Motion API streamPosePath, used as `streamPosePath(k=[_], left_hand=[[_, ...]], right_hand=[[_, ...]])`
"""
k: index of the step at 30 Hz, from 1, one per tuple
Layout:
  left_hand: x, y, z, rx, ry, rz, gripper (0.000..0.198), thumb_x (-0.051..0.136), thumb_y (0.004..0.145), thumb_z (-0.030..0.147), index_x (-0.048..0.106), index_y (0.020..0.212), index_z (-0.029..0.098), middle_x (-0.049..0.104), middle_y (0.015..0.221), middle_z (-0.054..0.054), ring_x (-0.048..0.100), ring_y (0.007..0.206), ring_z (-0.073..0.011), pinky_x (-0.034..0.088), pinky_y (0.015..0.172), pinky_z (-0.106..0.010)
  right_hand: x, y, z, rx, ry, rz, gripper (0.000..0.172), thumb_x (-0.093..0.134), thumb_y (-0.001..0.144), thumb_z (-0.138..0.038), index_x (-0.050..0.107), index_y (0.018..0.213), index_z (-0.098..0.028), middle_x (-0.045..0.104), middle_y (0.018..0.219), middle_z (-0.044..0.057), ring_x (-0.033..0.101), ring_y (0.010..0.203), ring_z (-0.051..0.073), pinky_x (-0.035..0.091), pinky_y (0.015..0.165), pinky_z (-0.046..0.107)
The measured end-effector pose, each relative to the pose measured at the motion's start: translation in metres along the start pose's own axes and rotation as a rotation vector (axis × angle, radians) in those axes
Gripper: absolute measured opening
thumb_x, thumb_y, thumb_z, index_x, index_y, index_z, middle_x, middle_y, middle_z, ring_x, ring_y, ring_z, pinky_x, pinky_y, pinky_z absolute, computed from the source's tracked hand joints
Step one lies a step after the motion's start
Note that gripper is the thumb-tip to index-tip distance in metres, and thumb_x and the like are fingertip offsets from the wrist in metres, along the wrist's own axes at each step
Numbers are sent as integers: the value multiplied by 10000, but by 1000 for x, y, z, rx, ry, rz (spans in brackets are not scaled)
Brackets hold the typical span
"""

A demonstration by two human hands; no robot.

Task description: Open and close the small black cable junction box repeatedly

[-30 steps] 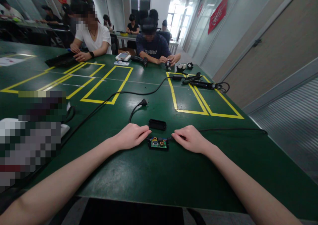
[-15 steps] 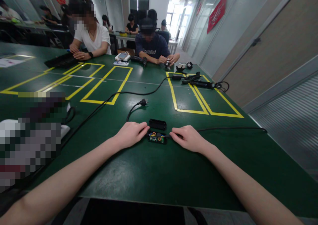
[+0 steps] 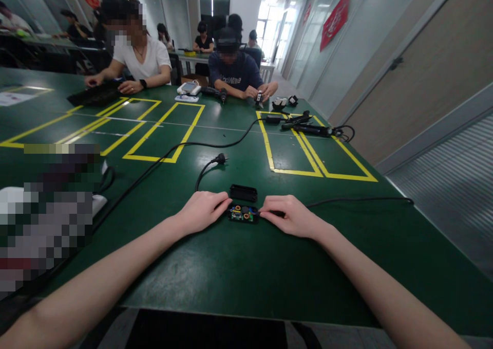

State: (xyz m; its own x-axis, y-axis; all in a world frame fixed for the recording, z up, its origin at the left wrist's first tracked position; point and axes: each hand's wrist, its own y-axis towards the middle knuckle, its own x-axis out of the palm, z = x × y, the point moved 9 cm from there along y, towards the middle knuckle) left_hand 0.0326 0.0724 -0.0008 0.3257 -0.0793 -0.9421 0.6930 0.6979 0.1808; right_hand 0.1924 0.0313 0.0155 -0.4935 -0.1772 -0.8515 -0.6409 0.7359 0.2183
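Note:
A small open power adapter [image 3: 242, 214] with a green circuit board lies on the green table [image 3: 239, 272], between my two hands. My left hand [image 3: 202, 210] has curled fingers pressed on its left end and the black cable there. My right hand [image 3: 292, 215] pinches the cable at its right end. The black adapter lid [image 3: 243, 193] lies just behind the board. One black cable ends in a plug [image 3: 220, 158] further back; another cable [image 3: 362, 200] runs off to the right.
Yellow taped rectangles [image 3: 296, 153] mark the tabletop. A long black cord [image 3: 169, 153] crosses the table. Tools and cables [image 3: 311, 128] lie at the far right. Two people sit at the far side, one in white [image 3: 142, 61], one in dark blue [image 3: 234, 74]. Blurred items [image 3: 46, 210] sit left.
The adapter with its board slid a little away from me, closer to the lid, and both hands moved with it. The person in white stretched an arm out to the left.

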Motion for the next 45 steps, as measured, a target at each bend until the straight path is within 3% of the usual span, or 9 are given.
streamPosePath(k=[7, 17, 25, 31, 36, 45], left_hand=[[4, -1, 5, 4, -30, -23, 340, 435, 1088, 317, 600, 817, 196, 656, 702, 1, 632, 650, -166, 366, 609, -246], [3, 3, 6, 19, 7, 19, 334, 441, 1087, 293, 602, 814, 186, 639, 768, -18, 621, 719, -169, 438, 681, -259], [6, 5, 5, -81, -119, 76, 328, 414, 1088, 279, 607, 840, 187, 675, 804, -33, 657, 769, -190, 506, 738, -292], [10, 7, 10, -47, -22, 50, 319, 377, 1098, 271, 616, 908, 179, 716, 901, -61, 665, 819, -203, 486, 782, -321], [11, 9, 16, -23, 87, 44, 355, 337, 1103, 260, 607, 891, 169, 694, 834, -82, 639, 822, -231, 441, 848, -385], [14, 4, 17, -128, 91, 94, 284, 358, 1102, 229, 595, 950, 189, 656, 871, -60, 616, 838, -224, 470, 783, -342]], right_hand=[[6, 0, 2, -13, -121, 25, 324, 472, 1064, -260, 681, 829, -180, 666, 814, 44, 615, 705, 156, 420, 653, 269], [1, 3, 5, 18, -70, 86, 278, 509, 1020, -252, 642, 784, -188, 643, 765, 36, 589, 667, 151, 408, 622, 258], [3, 3, 7, 42, -78, 91, 271, 500, 1008, -254, 625, 775, -193, 626, 748, 32, 563, 656, 152, 395, 621, 267], [2, 4, 6, 33, -66, 119, 257, 496, 993, -231, 598, 759, -195, 602, 728, 21, 545, 647, 146, 387, 613, 263], [4, 5, 6, 28, -68, 137, 244, 501, 969, -206, 570, 734, -201, 585, 707, 10, 525, 632, 138, 380, 606, 256], [2, 5, 8, 50, -55, 181, 247, 529, 928, -183, 578, 687, -202, 585, 671, 5, 532, 606, 131, 374, 584, 249]])
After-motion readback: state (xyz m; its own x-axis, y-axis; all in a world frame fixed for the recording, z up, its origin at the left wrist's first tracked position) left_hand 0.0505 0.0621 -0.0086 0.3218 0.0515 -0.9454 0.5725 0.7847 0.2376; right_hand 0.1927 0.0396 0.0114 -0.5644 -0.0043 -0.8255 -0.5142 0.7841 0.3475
